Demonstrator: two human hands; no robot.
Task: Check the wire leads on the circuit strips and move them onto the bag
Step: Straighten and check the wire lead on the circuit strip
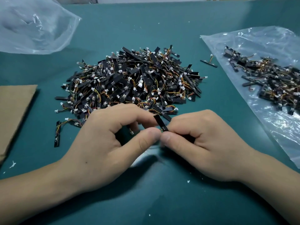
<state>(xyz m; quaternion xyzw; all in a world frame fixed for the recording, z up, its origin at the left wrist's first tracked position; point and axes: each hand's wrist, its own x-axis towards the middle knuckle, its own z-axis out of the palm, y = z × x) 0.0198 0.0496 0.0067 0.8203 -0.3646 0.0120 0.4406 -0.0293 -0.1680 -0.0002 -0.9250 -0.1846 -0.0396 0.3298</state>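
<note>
A large heap of black circuit strips (pixel 129 82) with coloured wire leads and white connectors lies in the middle of the green table. Just in front of it, my left hand (pixel 112 142) and my right hand (pixel 199 143) meet and together pinch one black circuit strip (pixel 160 123), which stands tilted up between the thumbs and fingers. Its wires are mostly hidden by the fingers. A clear plastic bag (pixel 276 130) lies flat at the right, with a smaller pile of strips (pixel 269 82) on it.
A second clear bag (pixel 32 26) sits crumpled at the back left. Brown cardboard (pixel 14 111) lies at the left edge. Loose strips lie apart from the heap: one near the bag (pixel 208 63), two by my left hand (pixel 57 133). White scraps dot the table.
</note>
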